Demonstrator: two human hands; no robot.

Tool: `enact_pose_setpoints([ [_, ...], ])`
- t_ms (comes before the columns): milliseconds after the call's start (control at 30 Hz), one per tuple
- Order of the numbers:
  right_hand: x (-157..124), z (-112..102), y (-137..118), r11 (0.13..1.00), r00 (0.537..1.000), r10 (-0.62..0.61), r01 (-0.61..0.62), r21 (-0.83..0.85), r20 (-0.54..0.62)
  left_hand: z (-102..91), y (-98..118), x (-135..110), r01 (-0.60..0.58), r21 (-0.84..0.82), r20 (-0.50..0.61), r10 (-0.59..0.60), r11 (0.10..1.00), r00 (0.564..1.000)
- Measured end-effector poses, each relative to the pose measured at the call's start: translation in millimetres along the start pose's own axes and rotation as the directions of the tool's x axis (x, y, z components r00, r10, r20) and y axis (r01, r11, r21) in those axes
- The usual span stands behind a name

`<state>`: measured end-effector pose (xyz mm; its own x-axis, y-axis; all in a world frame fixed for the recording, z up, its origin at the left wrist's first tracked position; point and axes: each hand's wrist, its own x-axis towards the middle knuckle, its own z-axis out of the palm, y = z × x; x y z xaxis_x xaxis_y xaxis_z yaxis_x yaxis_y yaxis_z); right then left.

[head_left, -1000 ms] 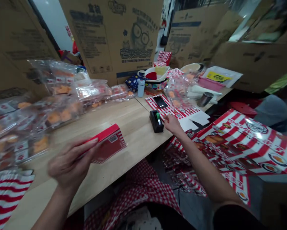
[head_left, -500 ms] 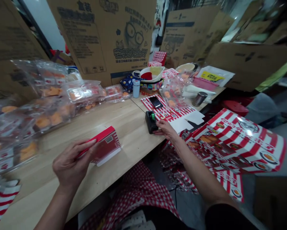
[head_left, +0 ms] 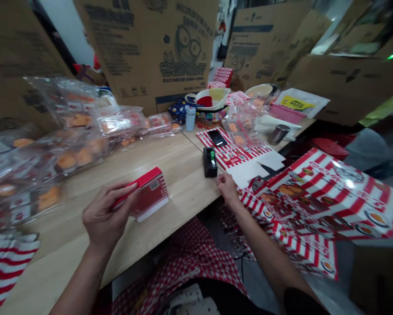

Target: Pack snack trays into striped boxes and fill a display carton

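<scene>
My left hand [head_left: 107,215] grips a small red and white striped box [head_left: 148,194] by its near left edge and holds it on the wooden table [head_left: 179,164]. My right hand [head_left: 227,188] hovers at the table's front edge, just below and right of a black tape dispenser [head_left: 210,161]. Its fingers are curled together; anything pinched between them is too small to see. A flat striped carton sheet [head_left: 238,155] lies right of the dispenser with a black phone [head_left: 217,137] on it.
Clear bags of orange pastries [head_left: 74,131] crowd the table's left and back. A small blue bottle [head_left: 190,118], bowls [head_left: 212,98] and a metal cup [head_left: 279,134] stand at the back. Flat striped cartons [head_left: 330,192] are stacked to the right. Large cardboard boxes [head_left: 157,43] wall the rear.
My right hand has drawn back from the tape dispenser toward the table's front edge. My left hand keeps hold of the red box, which has barely shifted.
</scene>
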<state>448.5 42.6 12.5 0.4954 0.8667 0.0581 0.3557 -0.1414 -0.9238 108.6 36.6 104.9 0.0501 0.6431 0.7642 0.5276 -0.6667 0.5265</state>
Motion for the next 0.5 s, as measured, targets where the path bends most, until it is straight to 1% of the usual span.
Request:
enact_pose_setpoints([
  [67,-20,3,-23,0.997,0.992,-0.074,0.069,0.044,0.104,-1.2,2,-2,0.013,-0.020,-0.001,-0.013,1.000,1.000],
  [100,-32,7,-38,0.990,0.976,-0.121,0.105,0.094,0.182,-1.8,4,-4,0.020,-0.030,-0.002,-0.020,0.999,1.000],
  [167,-57,19,-74,0.953,0.900,-0.254,0.169,0.253,0.355,-3.2,6,-6,0.032,-0.046,-0.006,-0.032,0.998,0.999],
  [233,-80,33,-111,0.899,0.804,-0.352,0.148,0.411,0.479,-5.1,8,-8,0.048,-0.058,0.011,-0.047,0.997,0.999],
  [300,-96,47,-142,0.860,0.729,-0.403,0.096,0.501,0.553,-7.5,10,-11,0.063,-0.066,0.025,-0.062,0.996,0.998],
  [333,-102,54,-154,0.849,0.707,-0.417,0.079,0.522,0.570,-8.7,11,-12,0.073,-0.066,0.029,-0.071,0.995,0.997],
  [400,-107,67,-170,0.845,0.692,-0.422,0.065,0.531,0.585,-10.7,12,-16,0.110,-0.059,0.034,-0.108,0.992,0.994],
  [500,-107,82,-176,0.875,0.709,-0.375,0.057,0.481,0.598,-12.3,13,-22,0.181,-0.067,0.029,-0.179,0.981,0.983],
])
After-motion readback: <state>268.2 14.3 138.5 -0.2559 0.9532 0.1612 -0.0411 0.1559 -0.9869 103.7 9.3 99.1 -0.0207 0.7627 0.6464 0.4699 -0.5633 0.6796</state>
